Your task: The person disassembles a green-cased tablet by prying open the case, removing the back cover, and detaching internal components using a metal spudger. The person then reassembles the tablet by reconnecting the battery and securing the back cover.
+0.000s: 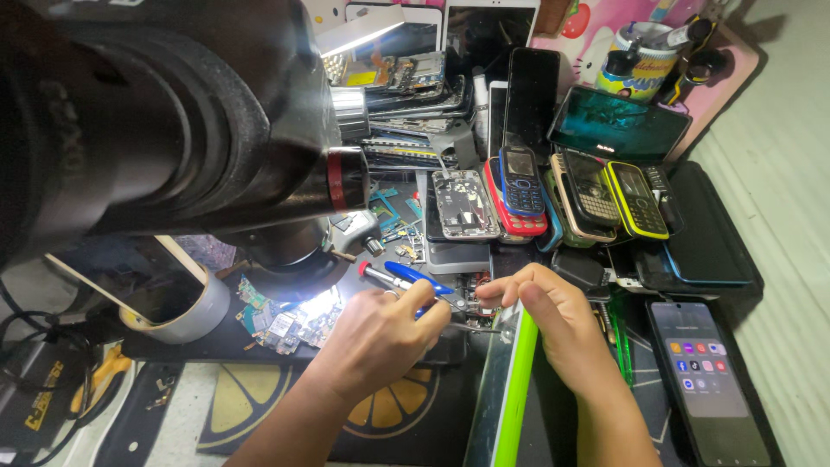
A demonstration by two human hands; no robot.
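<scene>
Blue is the colour of the screwdriver handle that the left hand is holding. In the head view, the fingers of this hand are pressed together around the tool. Its long shape is lying from 10 o'clock down to 4 o'clock, with the red and silver end pointing up to 10 o'clock and the working end pointing down toward the small part.

The right hand is sitting at 3 o'clock from the left hand. Its thumb and first finger are pinching together on a thin metal tweezer. The tweezer is lying almost flat, from 3 o'clock to 9 o'clock, with its tip near the left hand's knuckles. The small silver part is lying between the two hands, just beside both sets of fingertips. The right hand's fingertips look a little nearer to it. I cannot tell whether the tweezer is touching the part.

Counting things: two hands, one screwdriver, one tweezer. At 12 o'clock from the hands there are four little button phones leaning in a row. At 4 o'clock one lit phone is lying flat. A big black microscope is hanging at 10 o'clock, and one roll of tape is sitting at 9 o'clock. A bright green edge is running down at 6 o'clock.
</scene>
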